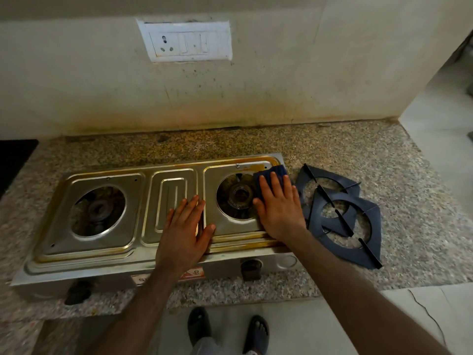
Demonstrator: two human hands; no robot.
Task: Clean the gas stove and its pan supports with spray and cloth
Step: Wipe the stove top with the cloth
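On stove (107, 254) | right hand (279, 211) presses cloth (275, 172) | left hand (183, 229) flat

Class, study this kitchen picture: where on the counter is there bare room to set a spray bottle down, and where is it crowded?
Free: the counter strip between wall and stove, and the patch behind the pan supports. Crowded: the stove's right end, where the right hand presses the cloth, the left hand rests, and the supports lie stacked alongside.
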